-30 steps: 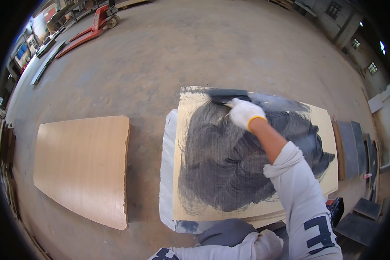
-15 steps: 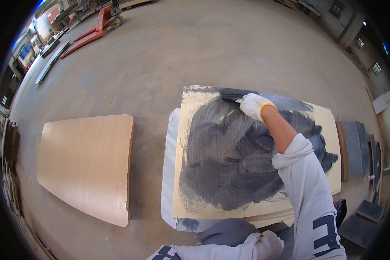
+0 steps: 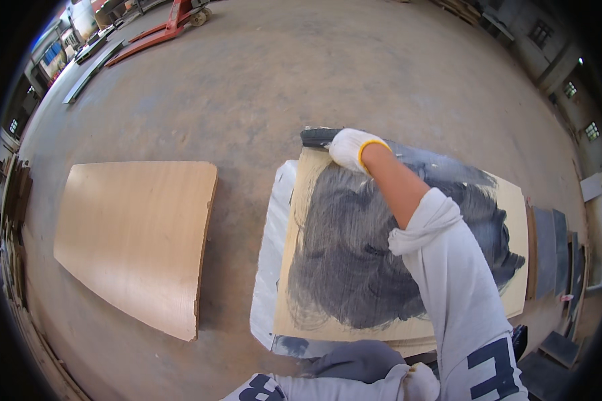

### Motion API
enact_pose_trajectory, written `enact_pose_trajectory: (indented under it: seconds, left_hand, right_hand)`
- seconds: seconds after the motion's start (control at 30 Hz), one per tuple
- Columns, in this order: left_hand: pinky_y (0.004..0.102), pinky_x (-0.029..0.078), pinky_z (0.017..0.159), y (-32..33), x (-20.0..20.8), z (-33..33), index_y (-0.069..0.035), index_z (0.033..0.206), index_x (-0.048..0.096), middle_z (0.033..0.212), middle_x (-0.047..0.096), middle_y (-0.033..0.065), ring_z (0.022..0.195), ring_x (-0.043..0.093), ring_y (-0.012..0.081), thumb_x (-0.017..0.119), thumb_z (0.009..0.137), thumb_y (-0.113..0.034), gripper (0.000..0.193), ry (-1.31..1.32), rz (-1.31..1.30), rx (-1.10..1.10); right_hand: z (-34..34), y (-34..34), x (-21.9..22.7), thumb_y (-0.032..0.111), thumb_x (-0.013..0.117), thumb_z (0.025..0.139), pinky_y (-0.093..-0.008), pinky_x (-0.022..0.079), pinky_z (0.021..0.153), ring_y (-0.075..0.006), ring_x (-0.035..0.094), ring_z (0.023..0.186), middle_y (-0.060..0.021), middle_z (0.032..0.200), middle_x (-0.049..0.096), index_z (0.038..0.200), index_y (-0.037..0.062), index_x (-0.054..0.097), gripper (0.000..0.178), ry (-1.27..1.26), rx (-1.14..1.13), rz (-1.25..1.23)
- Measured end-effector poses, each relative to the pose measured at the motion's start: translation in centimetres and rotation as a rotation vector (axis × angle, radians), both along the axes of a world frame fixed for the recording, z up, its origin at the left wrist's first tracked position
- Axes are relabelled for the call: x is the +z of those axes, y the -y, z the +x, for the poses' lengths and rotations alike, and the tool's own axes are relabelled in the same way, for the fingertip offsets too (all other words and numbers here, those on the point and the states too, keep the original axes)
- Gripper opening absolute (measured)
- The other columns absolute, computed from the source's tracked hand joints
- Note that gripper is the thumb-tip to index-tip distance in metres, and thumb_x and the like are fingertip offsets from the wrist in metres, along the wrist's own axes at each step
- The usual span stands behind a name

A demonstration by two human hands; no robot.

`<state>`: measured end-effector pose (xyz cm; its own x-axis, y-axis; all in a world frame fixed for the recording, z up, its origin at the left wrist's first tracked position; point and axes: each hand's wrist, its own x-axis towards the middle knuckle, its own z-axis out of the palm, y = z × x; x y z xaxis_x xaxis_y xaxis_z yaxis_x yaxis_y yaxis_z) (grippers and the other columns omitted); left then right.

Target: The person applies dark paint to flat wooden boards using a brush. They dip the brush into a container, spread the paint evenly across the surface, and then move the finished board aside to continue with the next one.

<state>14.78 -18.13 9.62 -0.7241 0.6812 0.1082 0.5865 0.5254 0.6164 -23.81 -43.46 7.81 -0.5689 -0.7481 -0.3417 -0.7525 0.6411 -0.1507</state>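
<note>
My right hand [image 3: 354, 150], in a white knit glove with a yellow cuff, is closed on a wide black brush [image 3: 316, 138]. The brush lies at the far left corner of a pale wooden board [image 3: 289, 284]. Dark grey-black paint [image 3: 354, 260] covers most of the board in streaky, curved strokes, while its left and near margins are bare wood. My left hand [image 3: 421, 383], also gloved, rests low by my grey-clad knee [image 3: 358, 361]; its fingers cannot be made out. My right forearm passes over the board and hides part of its right half.
A light wooden panel [image 3: 137, 244] lies on the floor to the left. Under the painted board, a grey-white sheet [image 3: 272, 247] sticks out. Dark boards [image 3: 545, 250] lie at the right, with more along the walls. A red pallet jack [image 3: 170, 30] stands at the far left.
My right hand has swept the brush leftward along the board's far edge to its corner. The far edge has more paint. The view has shifted slightly; my left hand stays low.
</note>
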Motion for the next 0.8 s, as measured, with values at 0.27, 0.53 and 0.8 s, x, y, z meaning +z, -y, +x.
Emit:
enact_pose_trajectory:
  seconds: [0.27, 0.53, 0.8]
  left_hand:
    - [0.0471, 0.050, 0.053, 0.4, -0.2, 0.2, -0.008, 0.097, 0.075, 0.078, 0.069, 0.0100, 0.069, 0.069, 0.0273, 0.065, 0.097, -0.025, 0.020, 0.004, -0.013, 0.012]
    - [0.0471, 0.050, 0.053, 0.2, -0.1, 0.4, -0.008, 0.099, 0.075, 0.079, 0.069, 0.0098, 0.070, 0.068, 0.0273, 0.065, 0.098, -0.025, 0.020, 0.010, -0.024, 0.032]
    - [0.0471, 0.049, 0.053, -0.3, -0.3, 0.4, -0.009, 0.100, 0.075, 0.080, 0.068, 0.0097, 0.071, 0.068, 0.0274, 0.065, 0.098, -0.025, 0.020, 0.001, -0.023, -0.005]
  right_hand:
    - [4.0, 1.6, 2.1, 0.014, 0.055, 0.095, -0.0491, 0.056, 0.102, -0.0424, 0.072, 0.123, -0.0260, 0.131, 0.074, 0.126, -0.0011, 0.077, 0.041, 0.008, -0.032, -0.045]
    - [3.6, 1.3, -0.4, 0.012, 0.057, 0.096, -0.0476, 0.060, 0.094, -0.0429, 0.076, 0.111, -0.0269, 0.119, 0.077, 0.117, 0.0004, 0.081, 0.034, -0.108, 0.124, 0.031]
    - [5.1, -0.7, 0.9, 0.018, 0.054, 0.097, -0.0530, 0.058, 0.099, -0.0470, 0.073, 0.118, -0.0292, 0.123, 0.076, 0.121, 0.0009, 0.079, 0.039, 0.033, -0.199, -0.074]
